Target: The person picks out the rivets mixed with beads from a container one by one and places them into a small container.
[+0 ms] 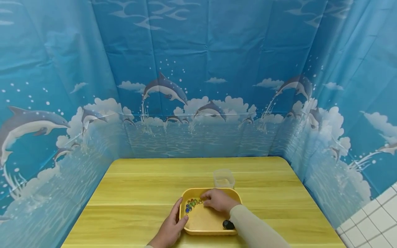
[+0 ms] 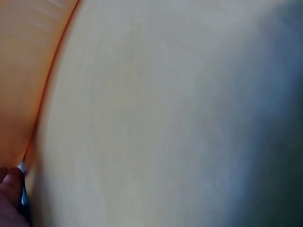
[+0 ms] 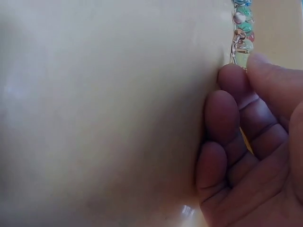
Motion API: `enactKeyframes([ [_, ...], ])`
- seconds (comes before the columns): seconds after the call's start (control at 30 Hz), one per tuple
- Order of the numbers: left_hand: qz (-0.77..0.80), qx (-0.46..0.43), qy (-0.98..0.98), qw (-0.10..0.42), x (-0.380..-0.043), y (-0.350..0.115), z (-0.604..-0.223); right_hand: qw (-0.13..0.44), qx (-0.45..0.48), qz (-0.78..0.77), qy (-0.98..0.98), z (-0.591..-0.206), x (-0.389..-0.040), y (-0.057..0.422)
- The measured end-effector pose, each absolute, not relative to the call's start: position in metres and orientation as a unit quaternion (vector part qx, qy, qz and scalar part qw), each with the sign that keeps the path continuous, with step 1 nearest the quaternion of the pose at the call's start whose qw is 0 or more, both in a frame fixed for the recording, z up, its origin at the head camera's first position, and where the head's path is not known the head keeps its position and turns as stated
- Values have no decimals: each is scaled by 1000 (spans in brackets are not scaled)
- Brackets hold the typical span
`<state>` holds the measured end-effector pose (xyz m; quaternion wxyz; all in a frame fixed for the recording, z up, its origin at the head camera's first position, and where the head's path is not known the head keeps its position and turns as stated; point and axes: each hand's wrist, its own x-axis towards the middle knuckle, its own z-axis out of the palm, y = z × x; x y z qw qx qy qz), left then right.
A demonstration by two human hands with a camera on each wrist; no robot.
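My left hand point(image 1: 170, 225) holds a yellow plastic tray point(image 1: 201, 232) at its left side, thumb over the rim and fingers along the outside wall. In the left wrist view only a bit of that hand point(image 2: 10, 196) shows at the lower left. Inside the tray, several coloured glass marbles point(image 1: 190, 204) gather along the left and back. My right hand point(image 1: 218, 200) reaches in at the back, its fingertips right at the marbles. Seen from the right wrist, thumb and index fingertip come close together beside the marbles point(image 3: 245, 27); I cannot tell whether they pinch one.
A clear plastic container point(image 1: 224, 178) stands behind the tray on the yellow wood-grain table point(image 1: 139, 193). Beside the right sleeve, a small black object point(image 1: 228, 225) overlaps the tray's front right corner. A blue dolphin-print curtain point(image 1: 198, 137) surrounds the table's back and sides.
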<state>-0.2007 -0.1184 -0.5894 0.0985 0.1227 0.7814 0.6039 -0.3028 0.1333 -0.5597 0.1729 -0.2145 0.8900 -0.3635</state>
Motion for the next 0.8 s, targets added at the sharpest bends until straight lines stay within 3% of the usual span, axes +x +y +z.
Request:
enactKeyframes([
  [0.33, 603, 121, 782, 102, -200, -118, -590, 183, -210, -352, 893, -561, -303, 128],
  [0.8, 591, 117, 793, 91, -197, -115, -586, 126, -223, -331, 908, -570, -302, 124],
])
